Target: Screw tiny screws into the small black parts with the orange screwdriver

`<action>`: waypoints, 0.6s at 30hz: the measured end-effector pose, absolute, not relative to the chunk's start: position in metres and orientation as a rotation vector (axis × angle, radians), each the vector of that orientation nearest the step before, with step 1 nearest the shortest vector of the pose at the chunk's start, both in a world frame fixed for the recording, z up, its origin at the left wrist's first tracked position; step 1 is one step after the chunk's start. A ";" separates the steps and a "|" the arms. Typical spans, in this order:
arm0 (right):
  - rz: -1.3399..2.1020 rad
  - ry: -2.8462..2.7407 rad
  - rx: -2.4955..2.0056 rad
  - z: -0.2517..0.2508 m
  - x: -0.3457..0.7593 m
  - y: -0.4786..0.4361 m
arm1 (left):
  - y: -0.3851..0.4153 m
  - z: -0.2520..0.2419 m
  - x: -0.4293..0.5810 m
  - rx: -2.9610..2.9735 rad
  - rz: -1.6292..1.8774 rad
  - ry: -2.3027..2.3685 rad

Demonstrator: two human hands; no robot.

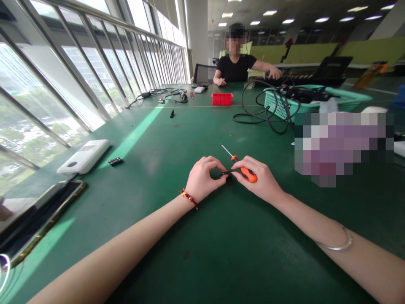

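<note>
My right hand [257, 177] is closed around the orange and black handle of a screwdriver [249, 174], whose thin metal shaft points up and to the left, away from me. Between the fingertips of both hands is a small dark piece [226, 173], too small to name. My left hand [205, 177] pinches its left end with thumb and forefinger. The right thumb and forefinger meet its other end. Both hands are just over the green table [196, 223]. A red beaded bracelet circles my left wrist, and a silver bangle sits on my right forearm.
A red tray [222, 99] stands further back. Black cables spill from a teal basket [278, 105] at the right. On the left lie a white device [85, 156], a small black part [115, 161] and a phone [47, 219]. Across the table sits a person [236, 69].
</note>
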State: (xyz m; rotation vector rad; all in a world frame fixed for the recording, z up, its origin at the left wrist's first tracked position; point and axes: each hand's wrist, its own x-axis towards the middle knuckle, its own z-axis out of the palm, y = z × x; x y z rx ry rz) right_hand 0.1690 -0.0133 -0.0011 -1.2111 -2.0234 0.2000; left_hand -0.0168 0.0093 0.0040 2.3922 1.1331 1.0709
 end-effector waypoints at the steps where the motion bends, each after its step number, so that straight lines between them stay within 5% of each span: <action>1: 0.187 -1.986 -1.208 0.000 0.169 -0.013 | 0.008 0.004 -0.017 2.383 1.062 1.141; 18: 0.228 -1.847 -1.210 -0.001 0.175 -0.007 | 0.000 0.008 -0.054 2.394 0.825 1.358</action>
